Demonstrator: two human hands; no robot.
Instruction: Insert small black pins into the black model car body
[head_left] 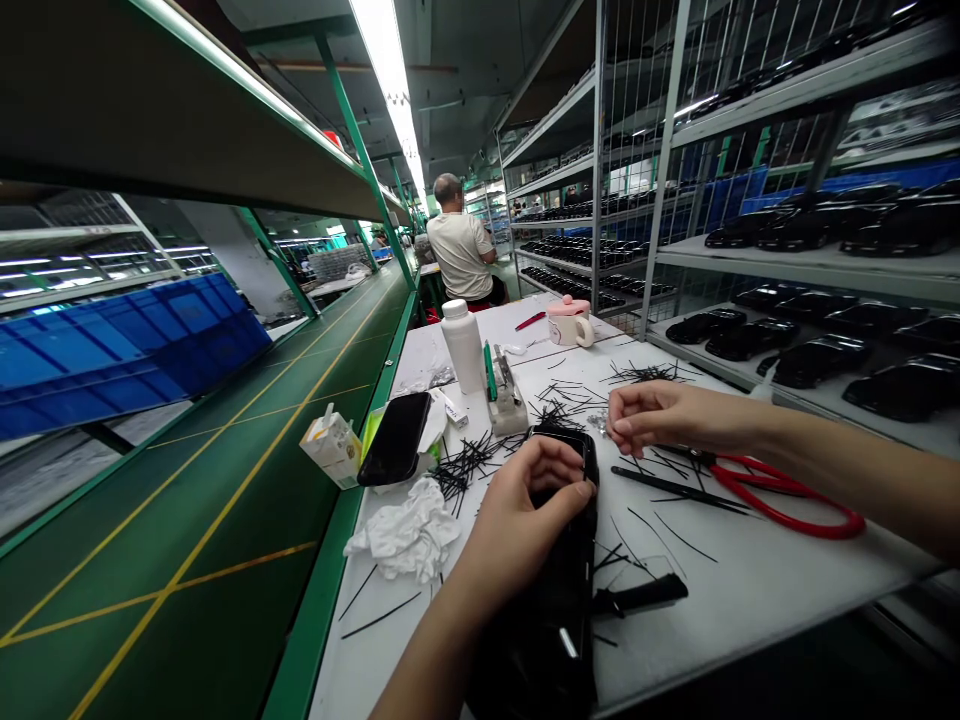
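Observation:
A glossy black model car body lies lengthwise in front of me, its near end in shadow. My left hand rests over its far part, fingers curled and the thumb pressed at its edge. Just right of the car body, my right hand is held above the table with its fingertips pinched together. Whatever is between them is too small to make out. Small shiny pieces lie beside those fingertips. Thin black strips are scattered around both hands. Red-handled scissors and a flat black stick lie under my right forearm.
A white bottle, a mug, a phone, crumpled tissue and a small carton stand or lie around the table. A green conveyor runs along the left. Racks of black model cars line the right. A person sits ahead.

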